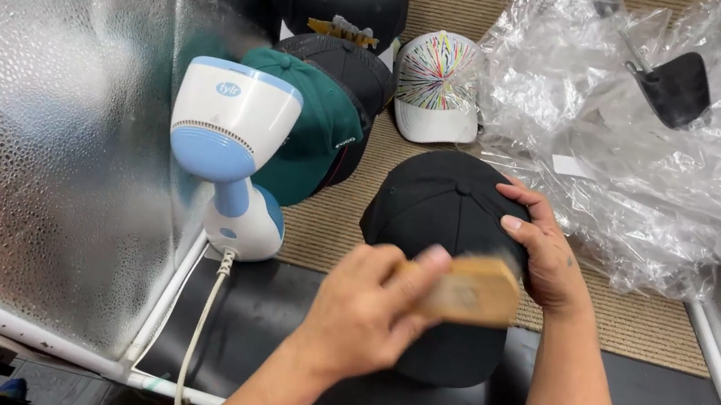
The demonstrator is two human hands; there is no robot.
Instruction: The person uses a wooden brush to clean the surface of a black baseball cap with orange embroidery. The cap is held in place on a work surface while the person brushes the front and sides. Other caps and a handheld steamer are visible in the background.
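- Left hand (365, 310): closed around a wooden-backed brush (465, 288), thumb over the top edge, fingers wrapped beneath. The brush is blurred, so its bristles cannot be made out; it lies against the side of the black cap (448, 242).
- Right hand (540, 249): fingers curled over the far right side of the cap's crown, pressing it down and keeping it from turning.
- Black cap: directly under and between both hands, crown toward the far side, brim toward the person, resting across the edge where the woven mat (461, 2) meets the dark surface (269, 330).
- Judgement on technique: short strokes in one direction, with the steadying hand holding the fabric taut just beside the brushed patch, would likely lift lint without distorting the crown.
- Left of the left hand: a white-and-blue handheld steamer (233, 149), upright, its cord (199, 339) trailing toward the person.
- Beyond the hands: a green cap (319, 127) overlapping other dark caps, and a white cap (436, 87) with coloured streaks.
- Right of the right hand: crumpled clear plastic bags (646, 147), touching or nearly touching the black cap.
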